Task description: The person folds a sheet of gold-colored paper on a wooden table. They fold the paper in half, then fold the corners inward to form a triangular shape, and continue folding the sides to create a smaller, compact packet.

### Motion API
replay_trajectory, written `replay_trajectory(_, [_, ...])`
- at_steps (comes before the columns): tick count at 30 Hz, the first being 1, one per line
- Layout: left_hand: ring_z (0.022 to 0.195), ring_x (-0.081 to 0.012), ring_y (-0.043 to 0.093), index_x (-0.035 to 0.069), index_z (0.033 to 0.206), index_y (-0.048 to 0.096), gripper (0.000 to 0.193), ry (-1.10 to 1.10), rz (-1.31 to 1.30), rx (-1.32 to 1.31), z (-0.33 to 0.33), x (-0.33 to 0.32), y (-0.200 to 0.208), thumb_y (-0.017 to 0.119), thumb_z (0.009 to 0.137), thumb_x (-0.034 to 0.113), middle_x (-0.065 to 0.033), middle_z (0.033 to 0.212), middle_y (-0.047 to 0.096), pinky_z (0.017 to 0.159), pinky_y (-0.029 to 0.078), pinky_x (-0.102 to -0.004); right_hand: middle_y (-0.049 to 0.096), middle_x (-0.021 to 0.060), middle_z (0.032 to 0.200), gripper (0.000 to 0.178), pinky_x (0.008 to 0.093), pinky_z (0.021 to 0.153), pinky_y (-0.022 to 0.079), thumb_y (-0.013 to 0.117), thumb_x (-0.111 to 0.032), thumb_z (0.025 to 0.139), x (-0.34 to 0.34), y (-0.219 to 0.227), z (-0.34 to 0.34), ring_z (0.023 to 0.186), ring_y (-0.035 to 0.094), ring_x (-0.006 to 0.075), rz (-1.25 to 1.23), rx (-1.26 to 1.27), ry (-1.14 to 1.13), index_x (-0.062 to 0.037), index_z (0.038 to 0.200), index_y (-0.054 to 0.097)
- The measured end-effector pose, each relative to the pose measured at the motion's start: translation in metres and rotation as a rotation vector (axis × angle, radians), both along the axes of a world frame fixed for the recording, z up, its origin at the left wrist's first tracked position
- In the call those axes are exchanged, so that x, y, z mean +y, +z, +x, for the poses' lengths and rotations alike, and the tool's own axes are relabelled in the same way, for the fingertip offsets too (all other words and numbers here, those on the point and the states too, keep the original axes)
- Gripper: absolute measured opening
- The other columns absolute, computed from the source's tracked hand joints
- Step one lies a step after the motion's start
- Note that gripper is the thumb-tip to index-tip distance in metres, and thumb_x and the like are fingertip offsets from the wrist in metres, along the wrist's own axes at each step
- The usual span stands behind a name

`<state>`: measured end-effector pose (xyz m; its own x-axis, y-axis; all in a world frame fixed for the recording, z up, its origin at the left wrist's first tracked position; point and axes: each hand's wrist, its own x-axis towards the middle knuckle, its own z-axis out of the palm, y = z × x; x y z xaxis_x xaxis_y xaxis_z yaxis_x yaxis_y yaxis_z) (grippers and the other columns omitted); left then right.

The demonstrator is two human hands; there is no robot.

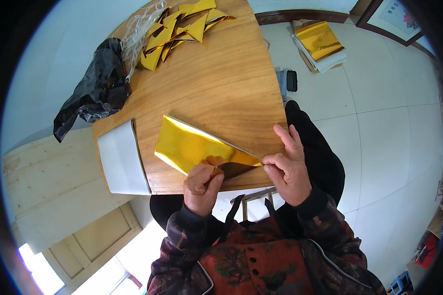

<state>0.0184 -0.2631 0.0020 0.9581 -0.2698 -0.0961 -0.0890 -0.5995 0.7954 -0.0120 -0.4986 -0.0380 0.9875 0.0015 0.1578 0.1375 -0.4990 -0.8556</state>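
A sheet of shiny gold foil paper lies partly on the wooden table near its front edge, its near right part lifted and folding over. My left hand pinches the near edge of the sheet between thumb and fingers. My right hand grips the sheet's pointed right corner between thumb and index finger, its other fingers raised. To the left of the sheet lies a white stack of paper. Folded gold paper pieces are heaped at the far end of the table.
The wooden table narrows toward its far end. A crumpled black plastic bag and clear plastic strands sit along its left side. On the tiled floor at the right is a stack with gold sheets on top. A framed picture leans beyond it.
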Motion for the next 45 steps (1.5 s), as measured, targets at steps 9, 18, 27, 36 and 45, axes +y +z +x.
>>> replay_trajectory(9, [0.066,-0.0268,0.059,0.0,0.087,0.069,0.008,0.142,-0.006,0.053,0.009,-0.007,-0.007,0.073,0.082,0.004,-0.0124,0.072,0.06,0.06,0.046,-0.0335,0.041,0.0174,0.151,0.009,0.0488,0.115,0.026,0.073,-0.005,0.079,0.001,0.002,0.004,0.141,0.03,0.0458,0.032,0.014,-0.023,-0.0079,0.085,0.067])
replay_trajectory(18, [0.069,-0.0271,0.062,-0.001,0.087,0.069,0.009,0.205,0.058,0.014,0.008,-0.012,-0.009,0.074,0.082,0.004,-0.0133,0.075,0.063,0.064,0.049,-0.0324,0.044,0.018,0.148,0.01,0.0474,0.114,0.028,0.069,-0.001,0.079,-0.002,0.007,0.002,0.141,0.031,0.0442,0.01,0.063,-0.06,-0.0054,0.085,0.062])
replay_trajectory(27, [0.068,-0.0135,0.063,-0.002,0.089,0.069,0.005,0.123,0.139,-0.029,0.009,-0.008,-0.007,0.071,0.086,0.001,-0.0074,0.075,0.067,0.065,0.048,-0.0251,0.043,0.0204,0.147,0.011,0.0489,0.114,0.027,0.069,0.0,0.08,-0.002,0.009,0.004,0.14,0.032,0.0454,0.123,0.063,-0.06,-0.0049,0.089,0.064])
replay_trajectory(36, [0.066,-0.0123,0.061,-0.001,0.088,0.07,0.004,0.11,0.121,0.009,0.01,-0.007,-0.006,0.072,0.085,0.001,-0.0065,0.074,0.066,0.063,0.047,-0.0246,0.042,0.0184,0.148,0.011,0.0497,0.113,0.029,0.07,-0.001,0.078,0.001,0.01,0.005,0.14,0.032,0.046,0.0,0.071,-0.036,-0.0062,0.084,0.063])
replay_trajectory(45, [0.066,-0.0118,0.061,0.0,0.088,0.07,0.004,0.086,0.153,-0.015,0.01,-0.007,-0.006,0.072,0.085,0.001,-0.0063,0.075,0.066,0.062,0.047,-0.0241,0.043,0.0163,0.149,0.012,0.0492,0.111,0.032,0.07,-0.001,0.077,0.005,0.01,0.007,0.138,0.034,0.0458,-0.087,0.062,-0.051,-0.0065,0.081,0.06])
